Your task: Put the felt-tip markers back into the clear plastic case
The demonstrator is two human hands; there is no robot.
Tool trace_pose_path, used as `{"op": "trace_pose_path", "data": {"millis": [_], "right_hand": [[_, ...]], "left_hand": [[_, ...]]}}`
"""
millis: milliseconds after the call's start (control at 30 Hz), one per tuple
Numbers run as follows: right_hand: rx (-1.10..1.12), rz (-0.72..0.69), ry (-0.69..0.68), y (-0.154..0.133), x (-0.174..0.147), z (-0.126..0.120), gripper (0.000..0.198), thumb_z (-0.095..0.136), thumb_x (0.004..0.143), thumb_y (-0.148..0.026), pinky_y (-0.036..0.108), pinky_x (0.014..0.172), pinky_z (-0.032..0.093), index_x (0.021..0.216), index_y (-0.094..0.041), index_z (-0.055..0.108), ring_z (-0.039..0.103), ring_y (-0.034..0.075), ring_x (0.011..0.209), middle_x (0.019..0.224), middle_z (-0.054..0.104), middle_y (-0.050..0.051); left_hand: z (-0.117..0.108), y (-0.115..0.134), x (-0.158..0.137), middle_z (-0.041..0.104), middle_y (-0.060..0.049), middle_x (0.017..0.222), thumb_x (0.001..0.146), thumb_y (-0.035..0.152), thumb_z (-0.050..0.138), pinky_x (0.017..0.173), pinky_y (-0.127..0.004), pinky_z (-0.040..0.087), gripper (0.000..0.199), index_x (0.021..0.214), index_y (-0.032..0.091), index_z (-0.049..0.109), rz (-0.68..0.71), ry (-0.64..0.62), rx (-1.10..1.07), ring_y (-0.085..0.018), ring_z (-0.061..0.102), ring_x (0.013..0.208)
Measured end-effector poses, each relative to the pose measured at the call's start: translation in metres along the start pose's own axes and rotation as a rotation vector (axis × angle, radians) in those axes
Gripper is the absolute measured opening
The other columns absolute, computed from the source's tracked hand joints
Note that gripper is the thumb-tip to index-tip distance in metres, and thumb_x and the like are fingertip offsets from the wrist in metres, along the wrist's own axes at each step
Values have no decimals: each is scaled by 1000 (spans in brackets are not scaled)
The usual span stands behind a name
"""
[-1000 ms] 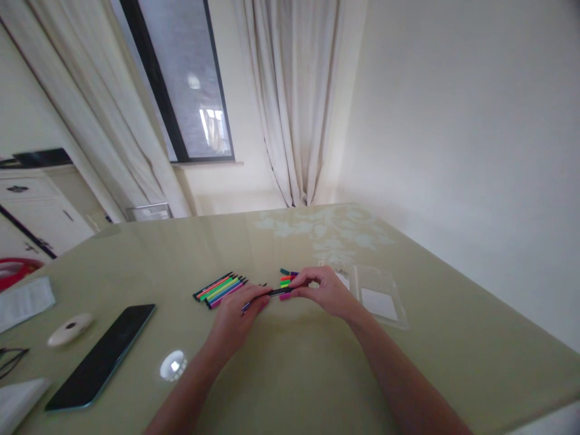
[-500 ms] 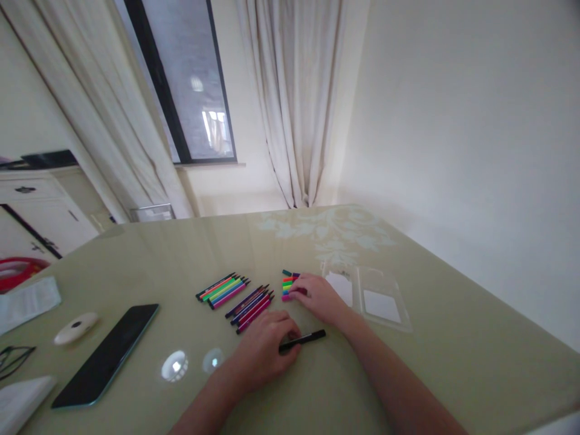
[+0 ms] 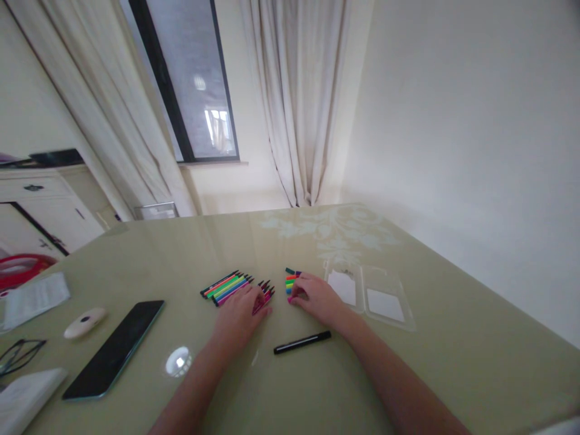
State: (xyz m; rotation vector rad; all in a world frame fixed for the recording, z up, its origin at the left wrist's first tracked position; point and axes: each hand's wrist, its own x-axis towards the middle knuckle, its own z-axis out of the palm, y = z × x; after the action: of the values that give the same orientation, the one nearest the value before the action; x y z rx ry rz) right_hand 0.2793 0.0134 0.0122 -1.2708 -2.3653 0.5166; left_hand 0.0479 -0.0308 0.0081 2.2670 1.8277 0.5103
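My left hand (image 3: pixel 240 314) arches over a row of dark and magenta felt-tip pens (image 3: pixel 267 293), thumb apart from the fingers, its fingertips partly hidden among them. To its left is a second row of pens (image 3: pixel 226 287) in black, orange, green, blue and pink, uncapped with tips pointing away. My right hand (image 3: pixel 319 296) is pinched at the near end of a column of small coloured caps (image 3: pixel 290 283), with a pink one at its fingertips. A capped black marker (image 3: pixel 302 342) lies alone on the table between my forearms.
An opened clear plastic case (image 3: pixel 387 296) with white card inserts lies right of my right hand. On the left are a phone (image 3: pixel 115 347), a white oval object (image 3: pixel 85 322), glasses (image 3: pixel 22 356), a white box (image 3: pixel 29 399) and a pale packet (image 3: pixel 36 299). A wall borders the table's right side.
My left hand has let go of the black marker and moved up and left onto the dark and magenta pens. My right hand stays at the caps.
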Motion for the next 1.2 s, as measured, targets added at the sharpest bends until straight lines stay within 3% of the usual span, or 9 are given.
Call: {"op": "trace_pose_path", "data": {"millis": [233, 333, 433, 600, 800, 967, 1200], "right_hand": [[10, 9, -33, -1, -1, -3, 5, 74, 88, -24, 32, 88, 48, 90, -19, 73, 67, 23, 99, 102, 74, 6], [9, 6, -45, -2, -1, -3, 6, 74, 89, -24, 32, 89, 48, 92, -20, 74, 68, 24, 101, 104, 75, 7], [-8, -10, -52, -2, -1, -2, 8, 73, 91, -26, 33, 89, 49, 96, -20, 75, 68, 24, 102, 106, 75, 7], [3, -29, -47, -2, -1, -2, 6, 72, 91, -25, 34, 88, 49, 92, -21, 76, 68, 25, 99, 103, 74, 8], [260, -45, 106, 1, -1, -11, 5, 67, 94, -20, 29, 80, 48, 95, -19, 71, 67, 19, 88, 96, 74, 5], [385, -21, 191, 0, -2, -20, 13, 63, 98, -30, 27, 71, 46, 99, -18, 68, 66, 17, 81, 93, 75, 5], [358, -75, 216, -1, -2, -21, 19, 64, 98, -36, 27, 70, 46, 97, -19, 72, 63, 17, 78, 92, 74, 5]], "left_hand": [[-12, -29, 7, 71, -4, 95, 94, 44, 58, 75, -31, 45, 23, 96, 22, 66, -187, 113, -109, -23, 66, 87], [-18, -45, 8, 71, -7, 102, 97, 34, 53, 83, -34, 46, 18, 98, 22, 67, -304, 190, 9, -25, 66, 96], [-18, -51, 7, 71, -7, 104, 96, 28, 53, 85, -35, 47, 16, 99, 23, 68, -338, 153, 82, -25, 66, 98], [-16, -55, 4, 70, -8, 101, 96, 33, 52, 85, -37, 49, 21, 94, 23, 70, -288, 110, 82, -27, 66, 96], [-13, -46, 10, 72, -8, 101, 95, 36, 51, 95, -41, 49, 23, 95, 22, 69, -130, 244, -98, -27, 65, 102], [-8, -19, 11, 76, -6, 102, 98, 42, 51, 87, -37, 52, 28, 101, 22, 70, 82, 148, -377, -24, 68, 96], [-6, -13, 10, 76, -6, 104, 98, 39, 53, 89, -37, 50, 28, 105, 23, 75, 133, 125, -376, -25, 68, 98]]}}
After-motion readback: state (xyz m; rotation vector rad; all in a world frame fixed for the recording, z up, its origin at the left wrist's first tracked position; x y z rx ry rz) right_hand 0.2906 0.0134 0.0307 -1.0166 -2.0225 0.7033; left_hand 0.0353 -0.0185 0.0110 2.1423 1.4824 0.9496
